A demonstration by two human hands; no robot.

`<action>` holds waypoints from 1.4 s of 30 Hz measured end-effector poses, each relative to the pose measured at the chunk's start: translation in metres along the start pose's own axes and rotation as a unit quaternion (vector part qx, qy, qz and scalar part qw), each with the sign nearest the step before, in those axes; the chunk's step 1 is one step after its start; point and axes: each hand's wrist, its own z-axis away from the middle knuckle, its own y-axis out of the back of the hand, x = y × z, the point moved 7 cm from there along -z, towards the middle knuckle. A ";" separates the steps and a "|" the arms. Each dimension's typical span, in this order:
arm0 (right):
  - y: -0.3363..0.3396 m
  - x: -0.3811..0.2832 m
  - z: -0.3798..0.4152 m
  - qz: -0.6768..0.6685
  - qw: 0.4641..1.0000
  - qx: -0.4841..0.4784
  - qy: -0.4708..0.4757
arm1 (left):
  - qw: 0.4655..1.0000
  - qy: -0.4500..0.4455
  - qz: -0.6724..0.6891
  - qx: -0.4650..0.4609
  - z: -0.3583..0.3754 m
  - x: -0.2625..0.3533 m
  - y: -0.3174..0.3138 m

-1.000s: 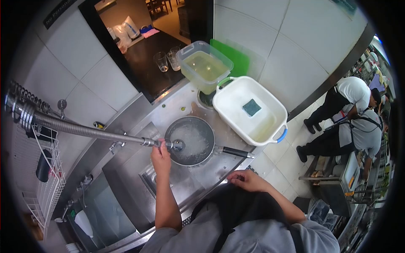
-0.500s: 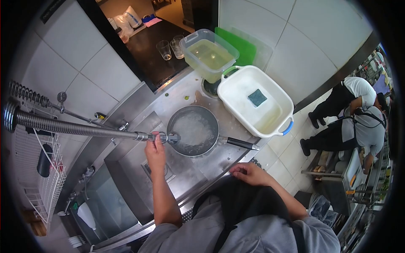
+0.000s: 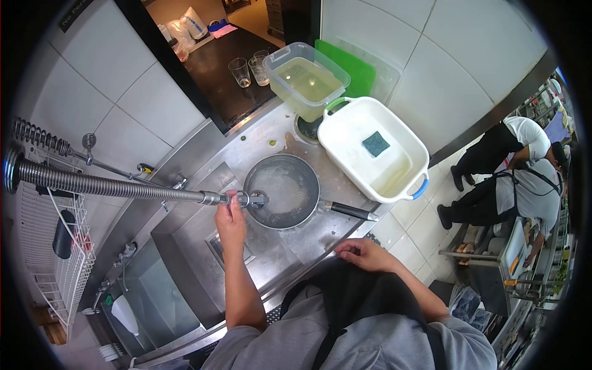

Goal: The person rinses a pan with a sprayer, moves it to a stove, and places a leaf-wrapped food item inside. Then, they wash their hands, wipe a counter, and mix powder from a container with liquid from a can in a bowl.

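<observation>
My left hand (image 3: 230,216) is wrapped round the neck of a spray faucet (image 3: 254,199), whose head hangs over the left side of a frying pan (image 3: 290,197). The dark grey pan rests on the steel counter with cloudy water in it. Its black handle (image 3: 349,211) points right, toward the counter's front edge. Close to that edge, below the handle, my right hand (image 3: 364,254) is loosely curled with nothing visible in it. It is apart from the pan handle.
A white tub (image 3: 345,139) holds a green scouring pad (image 3: 375,144). Behind it stand a clear plastic container (image 3: 306,83) of yellowish liquid and a green cutting board (image 3: 348,66). A water-filled sink (image 3: 160,296) lies lower left. Two people (image 3: 524,166) bend over at far right.
The spray head has shifted slightly right over the pan, in my left hand. The churning water in the pan looks calmer. My right hand has stayed put.
</observation>
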 end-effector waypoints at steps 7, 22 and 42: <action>-0.001 -0.004 0.000 -0.003 1.000 -0.019 -0.024 | 1.000 0.003 0.002 -0.004 0.001 0.003 -0.001; 0.004 -0.002 -0.008 0.010 0.999 0.020 -0.039 | 0.927 0.199 0.283 -0.148 -0.024 -0.117 0.131; 0.071 -0.027 -0.081 0.338 0.908 0.224 0.106 | 0.887 0.459 0.054 0.027 -0.142 -0.386 0.266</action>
